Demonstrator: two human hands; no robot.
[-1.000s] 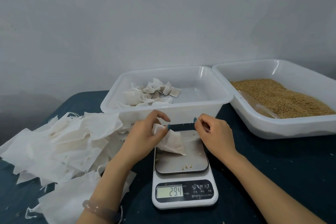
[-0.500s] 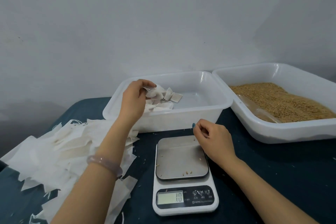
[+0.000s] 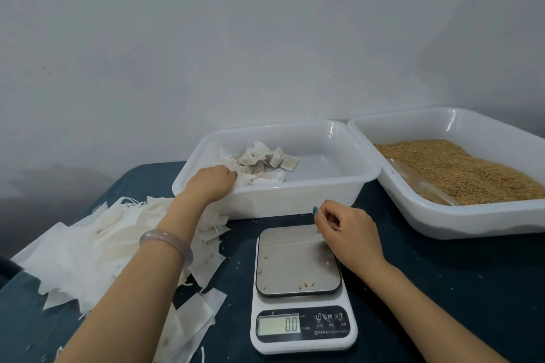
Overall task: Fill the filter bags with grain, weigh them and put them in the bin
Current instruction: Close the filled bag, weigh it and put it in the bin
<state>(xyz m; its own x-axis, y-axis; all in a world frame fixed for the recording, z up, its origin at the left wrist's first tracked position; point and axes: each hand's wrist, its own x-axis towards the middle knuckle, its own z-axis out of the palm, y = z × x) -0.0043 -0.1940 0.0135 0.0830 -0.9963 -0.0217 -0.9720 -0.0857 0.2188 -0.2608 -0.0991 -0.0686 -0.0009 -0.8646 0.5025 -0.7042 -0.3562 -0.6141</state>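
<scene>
- My left hand [image 3: 211, 183] lies over the bin [image 3: 295, 200] rim by filled bags [image 3: 259, 160]; I cannot tell its grip.
- My right hand [image 3: 346, 233], fingers curled on nothing, is at the scale [image 3: 298, 262] corner.

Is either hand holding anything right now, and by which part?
Cannot tell for the left hand: it reaches into the bin at the filled bags, grip hidden. The right hand, curled over the scale, shows nothing held.

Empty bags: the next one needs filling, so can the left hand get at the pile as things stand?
Probably yes. The left hand is at the near corner of the bin, and the pile lies uncovered close by on that side, with nothing between them.
</scene>
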